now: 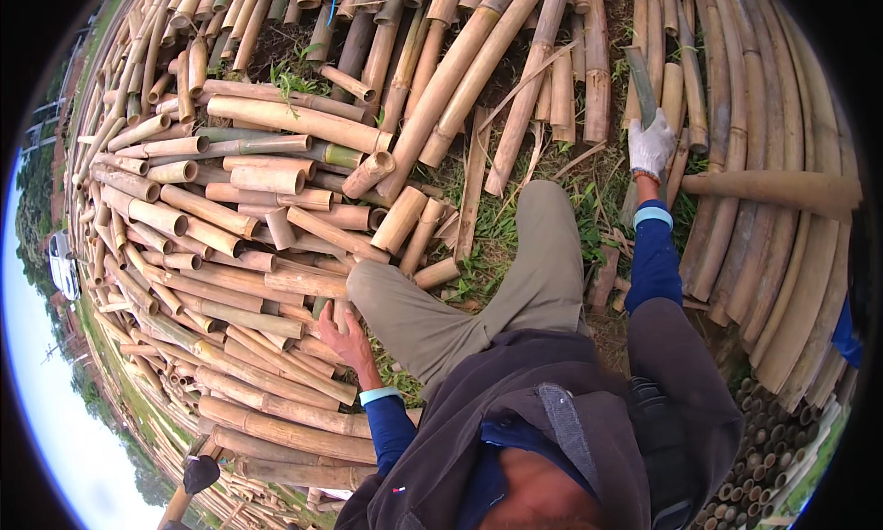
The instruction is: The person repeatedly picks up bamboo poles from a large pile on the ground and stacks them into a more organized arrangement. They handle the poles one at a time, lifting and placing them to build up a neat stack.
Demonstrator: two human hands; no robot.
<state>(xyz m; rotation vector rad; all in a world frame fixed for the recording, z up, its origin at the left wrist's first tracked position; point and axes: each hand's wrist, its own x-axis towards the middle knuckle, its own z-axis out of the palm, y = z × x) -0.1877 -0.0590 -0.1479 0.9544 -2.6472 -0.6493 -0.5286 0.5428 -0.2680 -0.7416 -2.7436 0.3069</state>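
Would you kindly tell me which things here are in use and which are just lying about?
In use:
- blade, gripped by gloved right hand
- bamboo pieces under bare left hand

Lying about:
- split bamboo slats
- long poles
- grass

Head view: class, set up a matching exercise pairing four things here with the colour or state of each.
Things:
1. right hand
2. left hand
3. trousers
4. blade

Descriptions:
A. bare, resting on bamboo
B. khaki
C. white glove
D. held upright in the gloved grip

Pairs: 1-C, 2-A, 3-B, 4-D
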